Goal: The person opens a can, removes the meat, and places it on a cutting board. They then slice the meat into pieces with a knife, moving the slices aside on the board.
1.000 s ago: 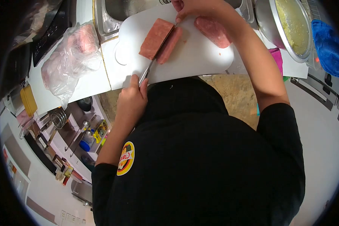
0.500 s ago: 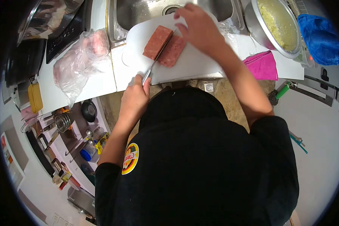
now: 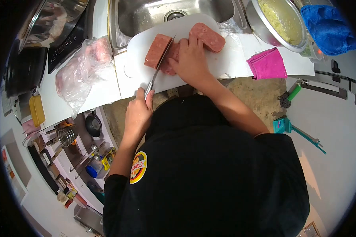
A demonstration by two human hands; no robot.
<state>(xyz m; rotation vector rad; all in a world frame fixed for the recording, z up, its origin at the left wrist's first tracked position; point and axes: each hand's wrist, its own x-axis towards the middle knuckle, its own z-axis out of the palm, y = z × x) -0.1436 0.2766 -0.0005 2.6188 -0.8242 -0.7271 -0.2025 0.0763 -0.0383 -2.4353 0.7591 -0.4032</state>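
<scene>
A white cutting board [image 3: 140, 44] lies in front of the sink. My left hand [image 3: 138, 110] grips the handle of a knife [image 3: 155, 75], whose blade lies along the right side of a pink meat block [image 3: 158, 51]. Just right of the blade, my right hand [image 3: 192, 61] has its thumb and fingers on a meat slice [image 3: 168, 68], partly covering it. Another flat meat piece [image 3: 209, 37] rests at the board's upper right, next to my right fingertips.
Bagged meat [image 3: 85, 65] lies left of the board. Beyond it is the sink [image 3: 146, 19]. To the right are a metal bowl [image 3: 275, 39] of yellowish shreds, a pink cloth [image 3: 267, 64] and a blue cloth [image 3: 328, 29]. A black cooktop [image 3: 69, 47] is at upper left.
My right hand has come down from above the board onto the meat slice. A separate meat piece now shows at the board's upper right. My left hand still holds the knife beside the block.
</scene>
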